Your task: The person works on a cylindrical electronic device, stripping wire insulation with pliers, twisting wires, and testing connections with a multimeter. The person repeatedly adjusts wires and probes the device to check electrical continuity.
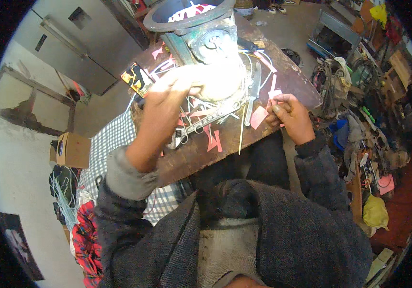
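Observation:
My right hand (290,115) is closed in a pinch on a pink paper strip (274,94) over the table's right side. Just left of it is a larger pink paper piece (258,117). My left hand (172,89) reaches forward with its fingers pressed together at the edge of a strong white glare; what they hold, if anything, is washed out. Behind the glare stands a large green round metal housing (187,45), open on top, with white and red strips inside. A long-bladed knife (254,89) lies between the glare and my right hand.
Pink scraps (211,140), thin white strips and scissor-like metal handles (187,137) litter the brown table (194,161). A black-and-yellow packet (136,79) sits at its left edge. Checked cloth (107,144) and a cardboard box (73,150) are left; cable coils (330,79) lie right.

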Demonstrator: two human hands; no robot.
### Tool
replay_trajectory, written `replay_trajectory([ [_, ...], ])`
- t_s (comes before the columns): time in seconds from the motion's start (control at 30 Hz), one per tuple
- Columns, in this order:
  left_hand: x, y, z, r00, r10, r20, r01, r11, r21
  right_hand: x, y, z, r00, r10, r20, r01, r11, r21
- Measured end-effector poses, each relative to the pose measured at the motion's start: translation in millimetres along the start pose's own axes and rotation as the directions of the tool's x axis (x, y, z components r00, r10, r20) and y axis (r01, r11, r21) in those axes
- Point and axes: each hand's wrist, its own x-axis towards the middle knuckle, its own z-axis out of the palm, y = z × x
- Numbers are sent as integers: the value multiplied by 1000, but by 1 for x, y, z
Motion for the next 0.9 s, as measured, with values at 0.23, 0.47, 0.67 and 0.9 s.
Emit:
replay_trajectory([
  [0.23, 48, -47, 66, 985, -166, -51, 102, 788, -607, -13, -8, -8, 999, -29, -28, 27, 997, -66],
  [0.47, 58, -49, 66, 993, -73, 95, 101, 939, -329, -11, -4, -7, 994, -70, -78, 66, 996, -56],
  [0.67, 63, -49, 68, 962, -249, 111, 263, 738, -621, 3, 3, 1, 1000, 25, -17, -24, 998, 58],
  [0.9, 69, -47, 63, 947, -238, 217, 322, 706, -631, 18, -6, 8, 998, -69, -12, 70, 995, 77],
])
